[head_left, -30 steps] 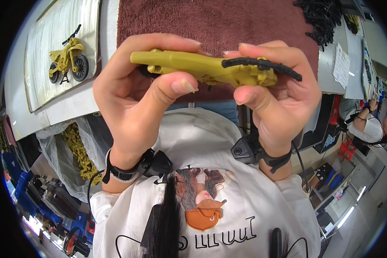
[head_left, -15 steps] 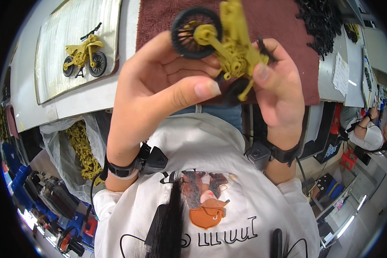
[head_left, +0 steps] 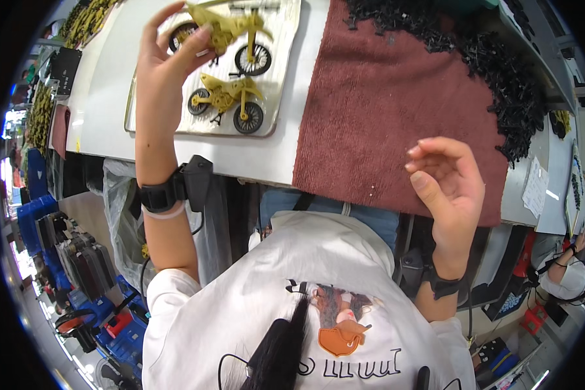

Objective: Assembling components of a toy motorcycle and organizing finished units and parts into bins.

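At the upper left my left hand (head_left: 161, 71) grips a yellow toy motorcycle (head_left: 222, 29) with black wheels, thumb across its body. It is over the far part of a pale, ribbed board (head_left: 281, 62); whether its wheels touch the board I cannot tell. Just nearer on that board stands a second toy motorcycle (head_left: 223, 96), yellow with black spoked wheels, apart from my fingers. My right hand (head_left: 458, 188) hovers above the near right part of a maroon towel (head_left: 396, 110), fingers loosely curved, thumb apart, nothing in it.
Black small parts (head_left: 513, 104) lie heaped along the towel's far and right edges. A paper sheet (head_left: 535, 188) lies on the table's right side. Below the table edge at left hangs a clear plastic bag (head_left: 120, 195). Another person (head_left: 562, 276) sits at far right.
My left hand has carried the toy motorcycle from above the towel leftward to the board. My right hand has let go of it and moved right and down.
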`<action>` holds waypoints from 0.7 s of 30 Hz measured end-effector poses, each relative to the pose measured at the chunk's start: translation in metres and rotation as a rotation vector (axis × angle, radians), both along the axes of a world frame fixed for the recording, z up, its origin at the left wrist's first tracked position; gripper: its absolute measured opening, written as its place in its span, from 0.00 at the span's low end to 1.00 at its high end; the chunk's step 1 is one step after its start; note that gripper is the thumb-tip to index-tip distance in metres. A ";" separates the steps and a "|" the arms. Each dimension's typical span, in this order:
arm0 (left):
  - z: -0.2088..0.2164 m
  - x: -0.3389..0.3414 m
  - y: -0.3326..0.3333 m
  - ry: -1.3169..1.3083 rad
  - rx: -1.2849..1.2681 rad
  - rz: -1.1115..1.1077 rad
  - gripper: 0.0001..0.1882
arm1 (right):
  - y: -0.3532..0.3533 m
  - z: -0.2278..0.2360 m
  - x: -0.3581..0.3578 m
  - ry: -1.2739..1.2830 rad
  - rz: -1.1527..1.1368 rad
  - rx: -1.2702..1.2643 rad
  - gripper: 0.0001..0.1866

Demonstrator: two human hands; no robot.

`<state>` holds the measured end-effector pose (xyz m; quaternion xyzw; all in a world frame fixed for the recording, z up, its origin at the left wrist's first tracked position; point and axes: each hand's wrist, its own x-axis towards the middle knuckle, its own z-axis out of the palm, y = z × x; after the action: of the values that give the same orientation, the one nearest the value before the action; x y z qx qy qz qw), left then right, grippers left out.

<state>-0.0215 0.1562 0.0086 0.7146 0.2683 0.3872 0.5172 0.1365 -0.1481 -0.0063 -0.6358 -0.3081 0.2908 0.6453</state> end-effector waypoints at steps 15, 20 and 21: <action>0.051 0.023 0.023 0.807 0.773 -0.095 0.20 | -0.020 0.002 0.019 -0.169 -0.045 -0.090 0.06; 0.099 0.192 0.043 0.556 0.738 -0.623 0.20 | -0.022 0.018 0.033 -0.258 0.011 -0.135 0.05; 0.101 0.233 0.043 0.580 0.786 -0.669 0.22 | -0.022 0.020 0.034 -0.252 0.035 -0.133 0.05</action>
<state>0.2114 0.1996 0.1096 0.9750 -0.0044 0.0622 0.2133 0.1704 -0.1699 0.0135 -0.7032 -0.3778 0.2397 0.5526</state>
